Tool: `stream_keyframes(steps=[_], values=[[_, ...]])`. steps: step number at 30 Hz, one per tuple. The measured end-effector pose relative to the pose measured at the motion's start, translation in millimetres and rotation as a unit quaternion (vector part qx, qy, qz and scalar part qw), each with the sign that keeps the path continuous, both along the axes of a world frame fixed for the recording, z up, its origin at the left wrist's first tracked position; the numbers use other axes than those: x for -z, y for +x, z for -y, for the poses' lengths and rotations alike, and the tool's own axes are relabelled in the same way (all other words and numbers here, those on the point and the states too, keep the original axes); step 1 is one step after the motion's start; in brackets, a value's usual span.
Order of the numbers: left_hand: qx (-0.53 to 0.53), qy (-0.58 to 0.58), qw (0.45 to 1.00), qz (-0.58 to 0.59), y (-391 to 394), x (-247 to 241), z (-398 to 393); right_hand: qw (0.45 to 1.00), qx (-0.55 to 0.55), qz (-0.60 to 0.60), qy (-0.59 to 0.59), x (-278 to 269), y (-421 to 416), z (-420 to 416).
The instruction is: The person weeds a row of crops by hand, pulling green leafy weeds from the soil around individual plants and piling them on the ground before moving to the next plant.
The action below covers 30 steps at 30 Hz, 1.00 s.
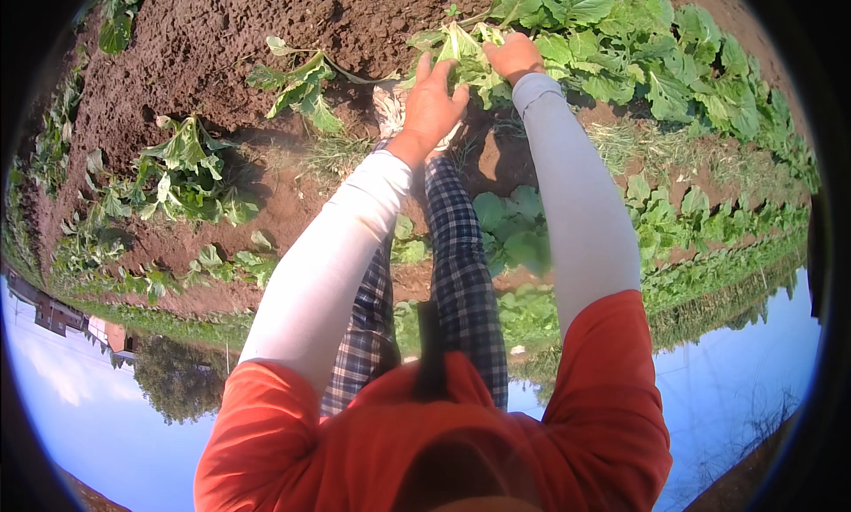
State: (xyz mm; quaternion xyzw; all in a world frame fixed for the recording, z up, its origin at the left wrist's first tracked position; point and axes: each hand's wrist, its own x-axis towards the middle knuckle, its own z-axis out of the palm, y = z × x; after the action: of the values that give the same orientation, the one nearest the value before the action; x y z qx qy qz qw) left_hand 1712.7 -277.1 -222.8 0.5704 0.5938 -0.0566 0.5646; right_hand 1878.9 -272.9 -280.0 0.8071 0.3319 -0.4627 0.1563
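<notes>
Large leafy green plants with holes in many leaves grow in a row at the upper right. At the row's near end, my right hand is closed around part of a leafy plant with pale stalks. Just left of it, my left hand is spread, with its fingers apart beside the same leaves and nothing seen in it. Its fingertips come close to the foliage; whether they touch it I cannot tell. A pulled or cut leafy plant lies on the soil, left of my left hand.
My shoes stand on the ground just below the leaves. Brown tilled soil spreads to the upper left. A heap of wilted leafy plants lies at the left. Low green plants grow around my legs, and grass clumps lie near my feet.
</notes>
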Motion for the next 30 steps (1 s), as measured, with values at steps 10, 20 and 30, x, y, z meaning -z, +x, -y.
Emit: stream_keyframes(steps=[10,20,30], values=[[0.004,-0.040,0.998,0.043,-7.5,4.8,-10.0,0.991,0.059,-0.062,0.105,-51.6,21.8,57.5],[-0.177,-0.213,0.957,0.082,3.9,-62.0,17.4,0.977,0.083,-0.073,0.180,-126.4,-6.5,56.3],[-0.227,-0.248,0.928,0.159,19.2,-119.4,-43.7,0.826,0.336,-0.451,0.036,-184.6,56.9,-6.1]])
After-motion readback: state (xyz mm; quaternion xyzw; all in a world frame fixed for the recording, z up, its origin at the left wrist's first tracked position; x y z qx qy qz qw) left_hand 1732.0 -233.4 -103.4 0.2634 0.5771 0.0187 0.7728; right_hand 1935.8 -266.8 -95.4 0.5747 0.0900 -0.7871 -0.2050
